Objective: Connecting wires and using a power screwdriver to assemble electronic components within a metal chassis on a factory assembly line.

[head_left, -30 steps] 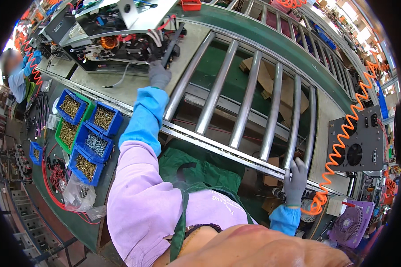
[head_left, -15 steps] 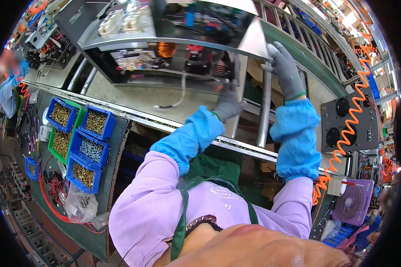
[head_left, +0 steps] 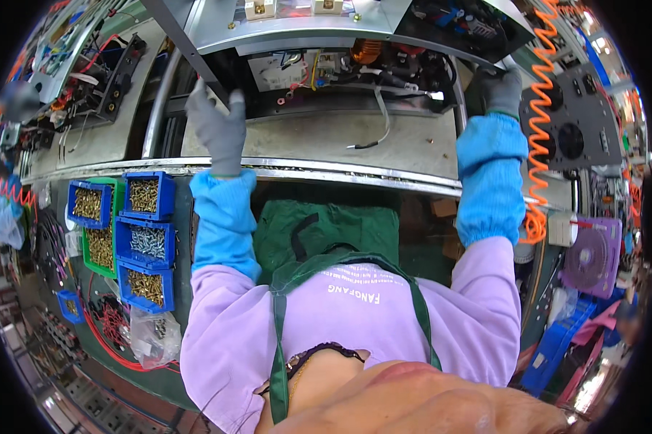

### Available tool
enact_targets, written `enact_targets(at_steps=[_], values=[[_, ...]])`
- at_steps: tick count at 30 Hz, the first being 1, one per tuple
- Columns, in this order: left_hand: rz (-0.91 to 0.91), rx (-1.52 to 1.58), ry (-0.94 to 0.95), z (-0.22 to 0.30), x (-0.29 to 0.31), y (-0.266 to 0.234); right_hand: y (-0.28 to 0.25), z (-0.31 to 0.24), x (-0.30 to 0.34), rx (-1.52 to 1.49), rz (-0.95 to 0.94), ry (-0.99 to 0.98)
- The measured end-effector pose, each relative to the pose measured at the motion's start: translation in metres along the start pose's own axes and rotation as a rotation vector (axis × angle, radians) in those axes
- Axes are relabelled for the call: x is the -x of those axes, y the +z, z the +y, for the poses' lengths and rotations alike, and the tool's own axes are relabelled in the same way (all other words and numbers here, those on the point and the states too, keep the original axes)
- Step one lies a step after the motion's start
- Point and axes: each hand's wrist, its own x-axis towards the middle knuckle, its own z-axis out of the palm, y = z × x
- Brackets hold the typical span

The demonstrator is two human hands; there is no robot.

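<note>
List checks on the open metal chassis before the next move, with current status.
1. Left hand gripping the chassis: cannot tell; fingers are spread at its left post.
2. Right hand firmly gripping: cannot tell; it is at the right end, fingers partly hidden.
3. Pale cable tucked inside: not ok; its dark end trails out over the board.
4. Orange coiled hose clear of the right sleeve: cannot tell; they look close.
5. Blue screw bins apart from the chassis: ok.
</note>
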Motion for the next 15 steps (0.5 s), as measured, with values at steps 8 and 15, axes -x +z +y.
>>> enact_targets(at_steps=[8,15], values=[[-0.383,-0.258,0.008,-0.021,-0.015,0.026,0.058,0.02,0.09,1.694,0.279,-0.696],[-0.421,-0.384,-0.086,-0.079,-0.058,0.038,-0.059,0.004,-0.004,-0.051,0.05,-0.188]])
